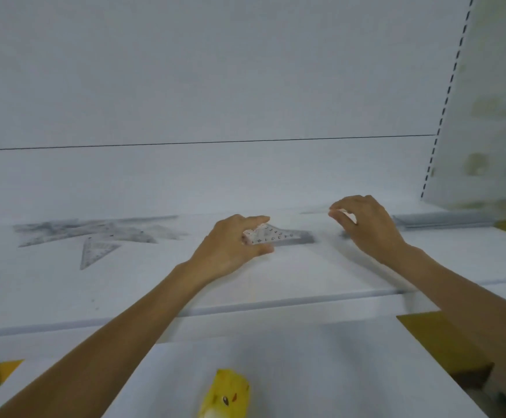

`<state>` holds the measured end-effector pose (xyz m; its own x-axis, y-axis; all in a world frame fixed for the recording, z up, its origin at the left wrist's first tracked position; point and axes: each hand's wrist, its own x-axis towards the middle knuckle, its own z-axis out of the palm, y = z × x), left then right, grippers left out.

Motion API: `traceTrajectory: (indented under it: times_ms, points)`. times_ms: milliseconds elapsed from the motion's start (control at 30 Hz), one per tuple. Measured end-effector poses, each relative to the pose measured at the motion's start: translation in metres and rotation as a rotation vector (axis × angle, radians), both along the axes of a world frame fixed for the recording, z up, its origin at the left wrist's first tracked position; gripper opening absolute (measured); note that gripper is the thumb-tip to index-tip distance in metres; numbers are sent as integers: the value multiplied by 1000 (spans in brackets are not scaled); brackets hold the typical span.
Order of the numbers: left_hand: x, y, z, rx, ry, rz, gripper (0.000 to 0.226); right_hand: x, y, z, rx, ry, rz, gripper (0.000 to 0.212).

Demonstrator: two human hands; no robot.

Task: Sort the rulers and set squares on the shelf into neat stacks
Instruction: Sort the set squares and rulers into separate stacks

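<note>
one set square [283, 237], left hand [227, 245] gripping

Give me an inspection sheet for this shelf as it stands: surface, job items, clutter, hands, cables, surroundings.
Surface: white shelf, with faint grey smudges.
Job's things: loose pile of clear set squares at left, overlapping at odd angles; single set square lying in front of it; stack of rulers at right near the back; held set square in the middle.
Clutter: yellow packet with a chick face, low in the view.
Hands: left hand grips the held set square between thumb and fingers; right hand has curled fingers, too blurred to tell if it pinches anything.
Cables: nothing seen.
Surroundings: white back panel; slotted upright at right.
</note>
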<state>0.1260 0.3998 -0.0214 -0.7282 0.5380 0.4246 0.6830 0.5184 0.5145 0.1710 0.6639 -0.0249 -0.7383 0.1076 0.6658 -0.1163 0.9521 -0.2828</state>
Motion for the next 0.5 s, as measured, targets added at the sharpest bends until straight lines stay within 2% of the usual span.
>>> traceTrajectory:
  times_ms: [133, 333, 500]
  points:
    - [5, 58, -4, 53, 11, 92, 68, 7, 68, 0, -15, -53, 2, 21]
    - [9, 99, -7, 67, -30, 155, 83, 0, 114, -3, -62, -62, 20, 17]
    - [5, 121, -9, 81, -28, 153, 67, -5, 129, -7, -58, -78, 66, 16]
